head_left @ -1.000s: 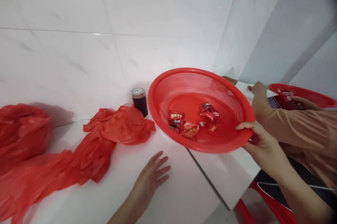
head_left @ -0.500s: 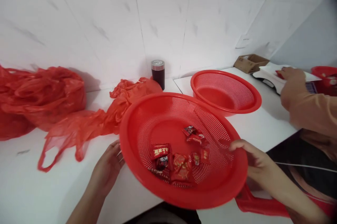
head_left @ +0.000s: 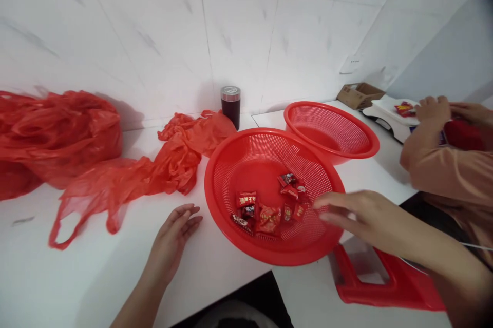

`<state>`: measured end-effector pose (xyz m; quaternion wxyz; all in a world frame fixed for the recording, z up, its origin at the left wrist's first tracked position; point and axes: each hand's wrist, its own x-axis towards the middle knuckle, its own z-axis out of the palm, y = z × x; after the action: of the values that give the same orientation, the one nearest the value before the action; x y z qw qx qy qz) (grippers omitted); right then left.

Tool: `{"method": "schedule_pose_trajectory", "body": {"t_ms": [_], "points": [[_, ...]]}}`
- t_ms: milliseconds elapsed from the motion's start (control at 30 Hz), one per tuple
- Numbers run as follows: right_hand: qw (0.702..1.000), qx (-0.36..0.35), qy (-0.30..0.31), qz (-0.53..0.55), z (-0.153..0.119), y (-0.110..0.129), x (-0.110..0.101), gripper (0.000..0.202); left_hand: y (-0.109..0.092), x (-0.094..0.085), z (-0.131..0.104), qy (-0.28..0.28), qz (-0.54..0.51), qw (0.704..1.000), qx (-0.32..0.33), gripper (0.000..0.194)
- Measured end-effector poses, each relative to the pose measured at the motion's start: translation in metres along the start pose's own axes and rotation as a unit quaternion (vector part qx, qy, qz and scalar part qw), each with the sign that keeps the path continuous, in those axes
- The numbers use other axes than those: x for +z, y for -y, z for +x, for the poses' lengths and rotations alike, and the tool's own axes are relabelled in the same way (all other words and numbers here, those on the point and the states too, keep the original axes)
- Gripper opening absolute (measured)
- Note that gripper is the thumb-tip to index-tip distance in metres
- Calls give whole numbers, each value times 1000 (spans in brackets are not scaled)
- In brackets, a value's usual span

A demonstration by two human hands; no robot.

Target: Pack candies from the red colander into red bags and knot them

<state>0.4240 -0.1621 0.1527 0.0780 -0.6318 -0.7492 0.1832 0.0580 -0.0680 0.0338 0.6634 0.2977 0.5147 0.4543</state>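
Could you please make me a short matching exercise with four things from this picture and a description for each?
Things:
1. Wrapped candies
2. Cup
3. Box
4. Left hand

Descriptions:
A. Brown, near the white scale
B. Half-open, with nothing visible in its grasp
C. Inside the nearer red basket
D. Dark, with a silver-coloured lid

Pairs: 1-C, 2-D, 3-A, 4-B

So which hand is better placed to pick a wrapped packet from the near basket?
Probably the right: the right hand extends over the rim of the near basket, close to the wrapped packets, while the left hand is outside the rim.
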Motion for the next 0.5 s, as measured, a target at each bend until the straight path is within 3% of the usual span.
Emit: {"method": "schedule_pose_trajectory", "body": {"t_ms": [100,233,333,500], "points": [[989,-94,69,-91,49,15,12,16,4,-1,-6,6,8,1000,3,29],[943,-133,226,-206,90,14,45,13,4,-11,-16,20,27,999,-4,25],[941,-111,199,-249,103,-2,53,20,2,-22,-19,9,27,1000,-11,24],[958,-71,105,-257,115,-24,38,22,0,-32,-14,0,23,1000,-13,25]]}}
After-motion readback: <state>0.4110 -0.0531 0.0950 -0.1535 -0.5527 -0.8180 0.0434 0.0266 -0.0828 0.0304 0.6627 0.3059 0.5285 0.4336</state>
